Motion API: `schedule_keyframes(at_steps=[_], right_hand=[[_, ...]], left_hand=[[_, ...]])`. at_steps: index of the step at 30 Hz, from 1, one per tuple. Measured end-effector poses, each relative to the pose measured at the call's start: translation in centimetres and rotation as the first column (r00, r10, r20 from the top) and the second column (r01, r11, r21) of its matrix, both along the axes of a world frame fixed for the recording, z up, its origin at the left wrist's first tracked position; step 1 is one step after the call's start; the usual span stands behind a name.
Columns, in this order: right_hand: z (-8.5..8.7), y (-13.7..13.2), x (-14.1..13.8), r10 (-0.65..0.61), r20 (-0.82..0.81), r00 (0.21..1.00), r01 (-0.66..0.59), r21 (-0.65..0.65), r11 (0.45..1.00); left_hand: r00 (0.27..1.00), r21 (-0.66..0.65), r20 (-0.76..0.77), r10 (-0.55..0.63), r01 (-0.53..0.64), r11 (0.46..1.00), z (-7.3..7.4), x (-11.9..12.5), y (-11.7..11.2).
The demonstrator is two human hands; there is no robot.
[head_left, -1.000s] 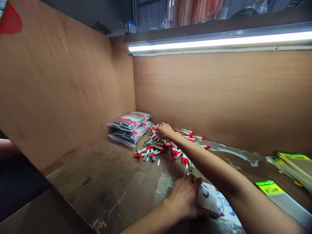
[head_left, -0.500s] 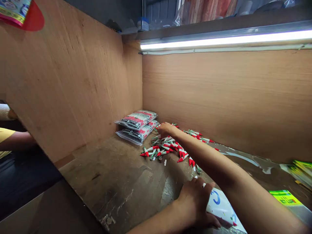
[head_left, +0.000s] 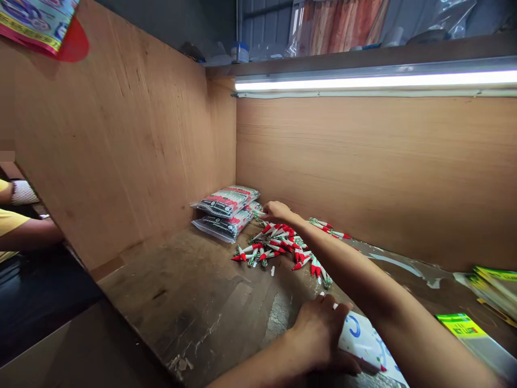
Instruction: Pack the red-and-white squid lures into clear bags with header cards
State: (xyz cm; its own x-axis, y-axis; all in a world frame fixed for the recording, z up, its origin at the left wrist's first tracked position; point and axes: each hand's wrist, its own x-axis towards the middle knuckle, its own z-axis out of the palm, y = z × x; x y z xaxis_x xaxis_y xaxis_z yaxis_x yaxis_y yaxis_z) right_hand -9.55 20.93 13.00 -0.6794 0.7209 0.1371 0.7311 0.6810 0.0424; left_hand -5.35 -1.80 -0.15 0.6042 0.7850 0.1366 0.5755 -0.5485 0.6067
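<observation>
By pointed lures (head_left: 285, 245) curl right fingers (head_left: 270, 209) — hold unclear; left fingers (head_left: 341, 311) clasp angular box (head_left: 359, 339).

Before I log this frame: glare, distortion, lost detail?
Head view: tube light looks clipped to white; head view: right forearm looks stretched toward the lower right corner; head view: finest ends in the red-and-white pile too small to resolve.
</observation>
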Motion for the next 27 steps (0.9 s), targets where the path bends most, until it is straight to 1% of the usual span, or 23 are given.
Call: schedule_keyframes(at_steps=[2, 4, 6, 8, 9, 11, 13, 14, 15, 16, 18, 20, 23, 27], right_hand=[[0.8, -0.3, 1.7, -0.02, -0.097, 0.995, 0.018, -0.014, 1.0], [1.7, -1.1, 4.6, -0.041, -0.18, 0.983, 0.035, -0.038, 0.999], [2.4, -2.3, 8.9, -0.073, -0.24, 0.968, 0.059, -0.065, 0.996], [2.4, -4.0, 14.3, -0.12, -0.275, 0.954, 0.096, -0.099, 0.99], [2.1, -5.0, 17.3, -0.147, -0.293, 0.945, 0.114, -0.127, 0.985], [0.6, -7.1, 23.0, -0.243, -0.369, 0.897, 0.137, -0.29, 0.947], [-1.8, -9.6, 27.7, -0.377, -0.392, 0.839, 0.195, -0.429, 0.882], [-3.3, -10.8, 29.5, -0.44, -0.405, 0.802, 0.226, -0.476, 0.85], [-4.7, -11.9, 30.9, -0.484, -0.432, 0.761, 0.245, -0.499, 0.831], [-6.1, -12.9, 32.0, -0.517, -0.453, 0.727, 0.266, -0.508, 0.819], [-8.5, -14.6, 33.1, -0.558, -0.509, 0.655, 0.298, -0.505, 0.81], [-10.2, -15.7, 33.4, -0.582, -0.575, 0.575, 0.309, -0.506, 0.806], [-11.6, -16.6, 33.3, -0.596, -0.677, 0.432, 0.245, -0.548, 0.8], [-12.0, -17.2, 33.3, -0.636, -0.739, 0.222, 0.034, -0.646, 0.763]], left_hand=[[0.999, 0.017, -0.035, 0.034, -0.033, 0.999, 0.1, -0.1, -0.1], [0.997, 0.04, -0.065, 0.028, -0.026, 0.999, 0.1, -0.2, -0.2], [0.996, 0.063, -0.083, 0.014, -0.009, 0.998, 0.0, -0.2, -0.1], [0.996, 0.085, -0.091, 0.025, -0.017, 0.996, -0.1, -0.2, -0.1], [0.995, 0.092, -0.093, 0.03, -0.022, 0.995, -0.2, -0.2, -0.1], [0.995, 0.097, -0.099, 0.03, -0.02, 0.995, -0.1, -0.1, 0.0], [0.995, 0.096, -0.098, 0.018, -0.008, 0.995, 0.2, -0.1, 0.0], [0.995, 0.094, -0.094, 0.015, -0.006, 0.996, 0.3, -0.1, 0.1], [0.996, 0.089, -0.088, 0.009, -0.002, 0.996, 0.4, -0.1, 0.1], [0.997, 0.084, -0.081, 0.009, -0.002, 0.996, 0.5, -0.1, 0.2], [0.998, 0.067, -0.07, 0.01, -0.005, 0.998, 0.7, -0.1, 0.4], [0.999, 0.057, -0.052, -0.012, 0.015, 0.998, 0.8, -0.2, 0.6], [0.998, 0.049, -0.018, -0.056, 0.057, 0.997, 1.1, -0.3, 0.8], [0.996, 0.039, 0.066, -0.054, 0.051, 0.998, 1.2, -0.3, 1.2]])
